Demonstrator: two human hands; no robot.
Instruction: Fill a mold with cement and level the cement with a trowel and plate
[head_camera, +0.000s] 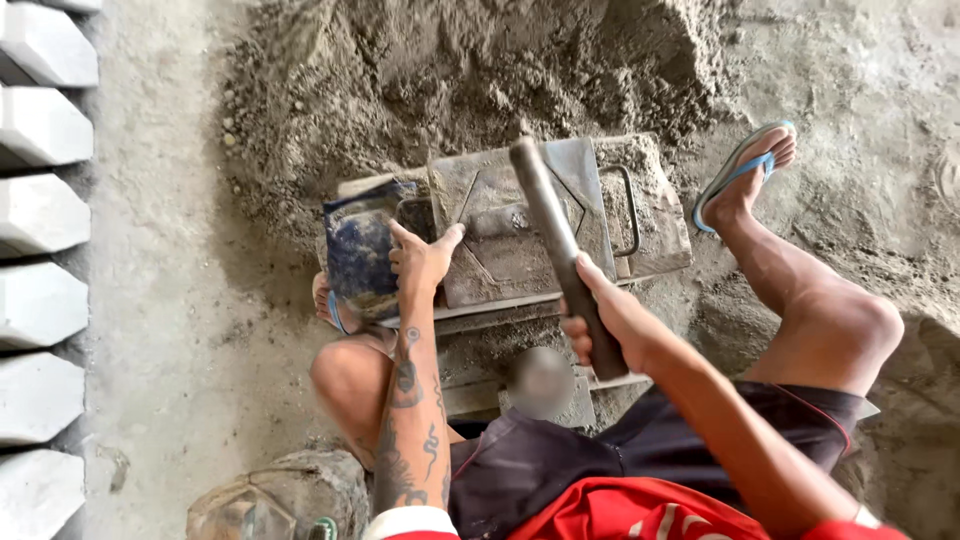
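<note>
I sit on the ground over a metal block mould (520, 225) whose flat lid carries a wire handle at its right end. My right hand (610, 320) grips a dark metal pipe (555, 235) that slants up across the lid, its far end raised above it. My left hand (422, 262) rests on the lid's left edge, fingers spread, beside a blue, dirt-caked container (358, 255). The mould stands on grey boards (500, 350) between my knees.
A heap of damp sand mix (450, 70) lies behind the mould. Finished pale concrete blocks (40, 260) line the left edge. My right foot in a blue sandal (745, 170) rests at right. A dusty plastic jug (270, 505) lies at bottom left.
</note>
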